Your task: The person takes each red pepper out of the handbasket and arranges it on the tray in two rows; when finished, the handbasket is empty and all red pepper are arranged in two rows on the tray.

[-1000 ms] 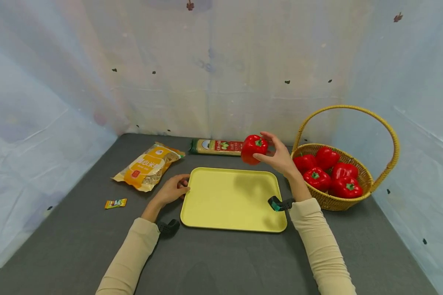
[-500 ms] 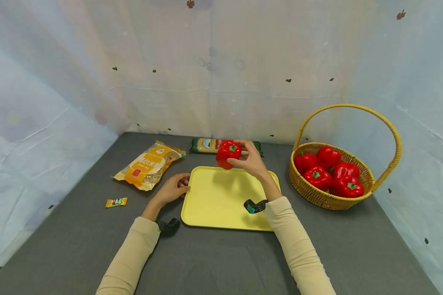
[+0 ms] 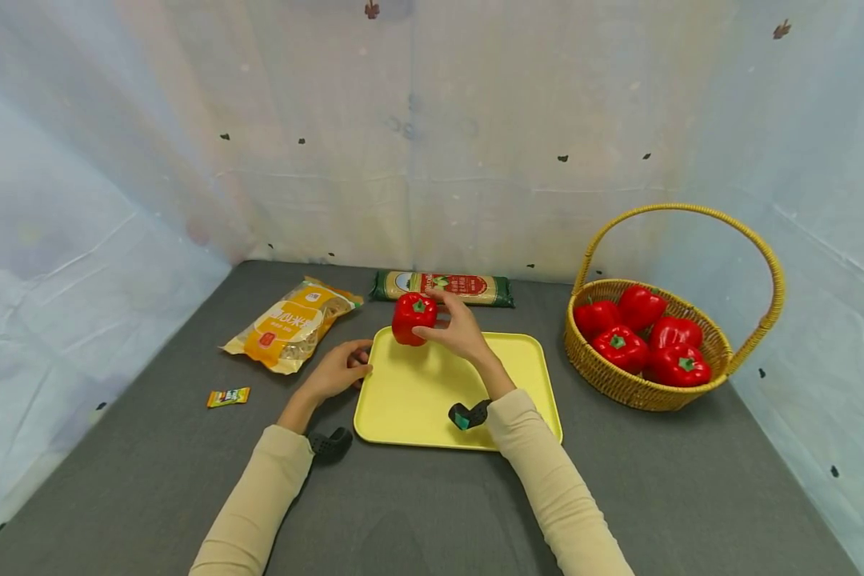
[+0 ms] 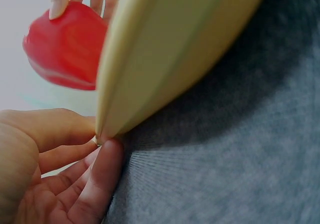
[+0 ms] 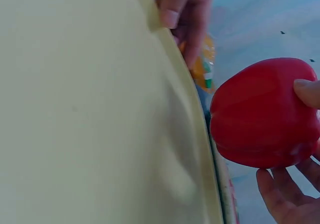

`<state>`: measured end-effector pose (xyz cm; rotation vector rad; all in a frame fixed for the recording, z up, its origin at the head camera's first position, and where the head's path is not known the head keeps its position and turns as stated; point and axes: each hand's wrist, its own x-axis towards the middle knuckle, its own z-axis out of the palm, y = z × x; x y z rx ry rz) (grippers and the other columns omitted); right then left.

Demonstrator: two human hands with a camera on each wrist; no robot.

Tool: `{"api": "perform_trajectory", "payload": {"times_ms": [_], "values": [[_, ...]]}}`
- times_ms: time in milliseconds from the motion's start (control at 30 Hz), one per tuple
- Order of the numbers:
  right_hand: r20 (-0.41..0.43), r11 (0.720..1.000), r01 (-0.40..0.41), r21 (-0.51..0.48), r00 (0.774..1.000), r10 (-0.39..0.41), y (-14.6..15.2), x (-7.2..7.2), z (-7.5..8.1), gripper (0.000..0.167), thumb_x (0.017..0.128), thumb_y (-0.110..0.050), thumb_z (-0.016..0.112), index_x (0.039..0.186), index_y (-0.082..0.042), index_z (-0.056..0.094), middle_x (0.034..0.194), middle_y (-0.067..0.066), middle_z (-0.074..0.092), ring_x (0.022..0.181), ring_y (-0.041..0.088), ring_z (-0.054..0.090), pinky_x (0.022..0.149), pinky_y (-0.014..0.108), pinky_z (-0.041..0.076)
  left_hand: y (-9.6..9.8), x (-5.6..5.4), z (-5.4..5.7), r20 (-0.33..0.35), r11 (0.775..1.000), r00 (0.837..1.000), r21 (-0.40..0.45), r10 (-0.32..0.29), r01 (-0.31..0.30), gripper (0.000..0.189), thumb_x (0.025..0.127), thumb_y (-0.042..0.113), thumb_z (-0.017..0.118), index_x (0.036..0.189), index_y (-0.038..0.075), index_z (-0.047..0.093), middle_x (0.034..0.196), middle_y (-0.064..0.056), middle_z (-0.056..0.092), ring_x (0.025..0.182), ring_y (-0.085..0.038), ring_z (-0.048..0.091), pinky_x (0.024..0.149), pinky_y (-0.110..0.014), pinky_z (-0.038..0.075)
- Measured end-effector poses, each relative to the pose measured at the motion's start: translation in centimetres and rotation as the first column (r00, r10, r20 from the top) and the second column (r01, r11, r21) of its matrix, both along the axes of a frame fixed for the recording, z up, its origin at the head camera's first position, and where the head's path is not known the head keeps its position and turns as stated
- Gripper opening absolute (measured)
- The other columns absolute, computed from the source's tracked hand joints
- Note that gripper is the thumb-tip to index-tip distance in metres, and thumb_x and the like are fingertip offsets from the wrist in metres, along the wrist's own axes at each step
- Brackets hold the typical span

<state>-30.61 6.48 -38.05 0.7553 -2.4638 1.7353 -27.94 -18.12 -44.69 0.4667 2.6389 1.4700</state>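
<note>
My right hand (image 3: 458,326) grips a red bell pepper (image 3: 413,320) between thumb and fingers, its green stem facing up. The pepper hangs over the far left part of a yellow tray (image 3: 461,400); in the right wrist view a gap shows between the pepper (image 5: 262,114) and the tray's rim (image 5: 192,101). At the tray's left edge my left hand (image 3: 337,370) pinches the rim, thumb on top and fingers beneath, as the left wrist view shows at the fingertips (image 4: 107,156).
A wicker basket (image 3: 612,388) with a tall handle stands at the right, holding several red bell peppers (image 3: 680,366). Behind the tray lies a long green-ended packet (image 3: 468,288). Left of it are a yellow-orange food bag (image 3: 288,324) and a small wrapped snack (image 3: 228,397).
My right hand has carried the bell pepper leftward, from near the basket across to the far left part of the tray, and slightly lower. The left hand stays at the rim.
</note>
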Motion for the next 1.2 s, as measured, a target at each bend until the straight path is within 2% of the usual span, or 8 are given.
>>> {"api": "perform_trajectory", "payload": {"times_ms": [133, 267, 533, 733, 800, 967, 1200], "values": [[-0.002, 0.998, 0.042, 0.036, 0.999, -0.042, -0.8, -1.0, -2.2, 0.065, 0.079, -0.014, 0.075, 0.136, -0.009, 0.044, 0.13, 0.012, 0.048, 0.112, 0.032, 0.053, 0.091, 0.037, 0.049, 0.0, 0.1, 0.0, 0.002, 1.0, 1.0, -0.002, 0.002, -0.002, 0.048, 0.09, 0.001, 0.057, 0.134, -0.011, 0.04, 0.099, -0.019, 0.051, 0.071, -0.023, 0.054, 0.057, -0.034, 0.053], [-0.015, 0.997, 0.064, 0.038, 0.998, -0.063, -1.5, -1.5, -3.4, 0.063, 0.078, -0.015, 0.076, 0.134, -0.01, 0.046, 0.129, 0.01, 0.049, 0.111, 0.031, 0.054, 0.091, 0.036, 0.049, -0.2, 0.2, -0.1, 0.006, 1.0, 1.0, -0.002, 0.001, -0.001, 0.048, 0.09, 0.004, 0.059, 0.134, -0.006, 0.043, 0.099, -0.016, 0.052, 0.069, -0.018, 0.053, 0.056, -0.029, 0.052], [-0.008, 0.997, 0.058, 0.04, 0.998, -0.058, -2.4, -1.3, -3.6, 0.062, 0.079, -0.015, 0.076, 0.133, -0.007, 0.046, 0.127, 0.013, 0.046, 0.111, 0.032, 0.054, 0.092, 0.037, 0.048, -0.3, 0.2, -0.2, 0.031, 1.0, 1.0, 0.017, -0.002, 0.001, 0.049, 0.089, 0.005, 0.06, 0.134, -0.005, 0.043, 0.1, -0.016, 0.051, 0.073, -0.019, 0.053, 0.059, -0.03, 0.053], [0.02, 1.0, -0.001, 0.002, 1.0, 0.001, -2.3, 0.4, -1.3, 0.065, 0.082, -0.008, 0.071, 0.138, 0.001, 0.039, 0.128, 0.026, 0.042, 0.114, 0.042, 0.049, 0.096, 0.051, 0.042, -0.1, 0.2, 0.0, 0.017, 1.0, 1.0, 0.012, -0.007, 0.007, 0.049, 0.089, 0.003, 0.059, 0.134, -0.006, 0.044, 0.1, -0.016, 0.052, 0.074, -0.018, 0.054, 0.057, -0.03, 0.053], [0.013, 1.0, -0.002, 0.008, 1.0, 0.002, -2.3, 0.1, -1.8, 0.066, 0.082, -0.01, 0.071, 0.139, -0.001, 0.038, 0.128, 0.025, 0.042, 0.114, 0.04, 0.049, 0.097, 0.051, 0.042, -0.1, 0.2, 0.1, 0.014, 1.0, 1.0, 0.012, -0.009, 0.009, 0.048, 0.089, 0.003, 0.059, 0.134, -0.006, 0.044, 0.1, -0.016, 0.052, 0.074, -0.018, 0.054, 0.057, -0.03, 0.053], [-0.011, 1.0, 0.007, 0.027, 1.0, -0.006, -2.2, -1.6, -4.3, 0.073, 0.08, -0.017, 0.074, 0.142, -0.013, 0.036, 0.128, 0.016, 0.042, 0.114, 0.032, 0.05, 0.096, 0.046, 0.044, -0.1, 0.3, 0.2, 0.006, 1.0, 1.0, 0.013, -0.01, 0.01, 0.048, 0.088, 0.003, 0.059, 0.133, -0.006, 0.044, 0.099, -0.016, 0.052, 0.074, -0.018, 0.055, 0.057, -0.03, 0.053], [-0.02, 0.999, 0.002, 0.052, 1.0, -0.001, -2.2, -1.7, -4.8, 0.08, 0.079, -0.014, 0.075, 0.145, -0.016, 0.03, 0.127, 0.016, 0.042, 0.114, 0.032, 0.05, 0.094, 0.045, 0.046, -0.1, 0.3, 0.2, 0.015, 1.0, 1.0, 0.007, -0.008, 0.008, 0.048, 0.089, 0.003, 0.059, 0.134, -0.006, 0.044, 0.099, -0.016, 0.052, 0.074, -0.018, 0.054, 0.058, -0.03, 0.053]]}}
